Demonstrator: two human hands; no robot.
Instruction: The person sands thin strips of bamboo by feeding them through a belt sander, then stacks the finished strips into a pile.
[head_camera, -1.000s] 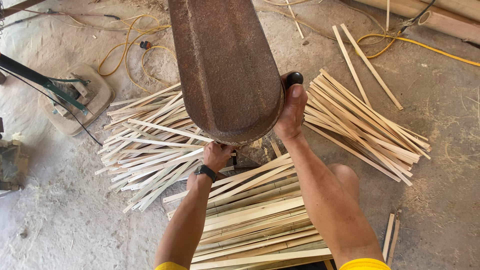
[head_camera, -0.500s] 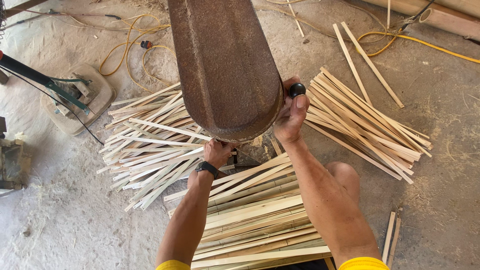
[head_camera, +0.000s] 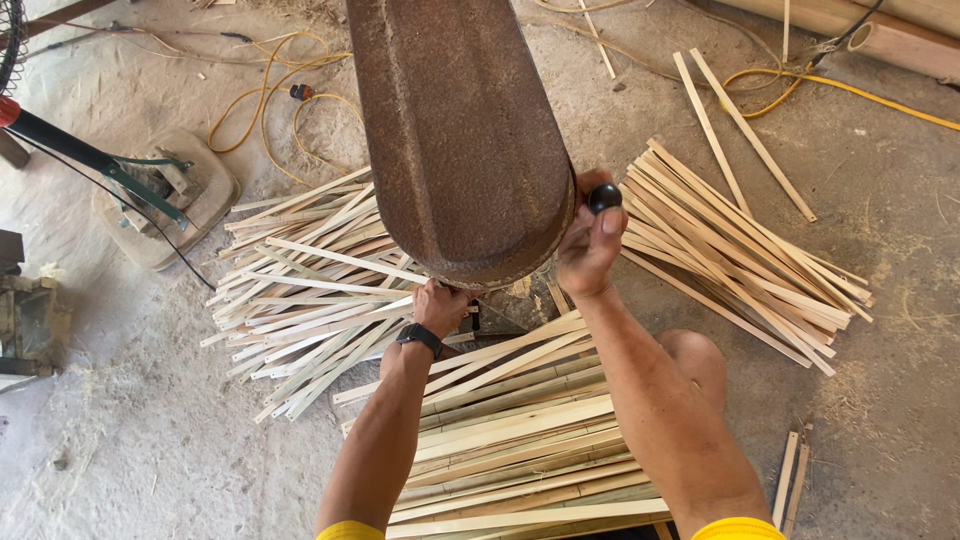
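A big rusty brown machine housing (head_camera: 455, 130) fills the top middle of the head view. My right hand (head_camera: 588, 250) is closed around a small black knob (head_camera: 604, 197) at the housing's right side. My left hand (head_camera: 440, 305), with a black wristband, reaches under the housing's lower edge; its fingers are hidden there, so what it touches cannot be seen. Below my arms lies a stack of pale bamboo strips (head_camera: 520, 440).
A loose pile of thin bamboo strips (head_camera: 310, 290) lies left of the machine, another pile (head_camera: 730, 250) to the right. A yellow cable (head_camera: 840, 85) crosses the concrete floor at top right. A pale machine base with a dark bar (head_camera: 160, 190) stands at left.
My right hand has slid up and slightly right on the knob, which now shows between its fingers. The left hand stays under the housing.
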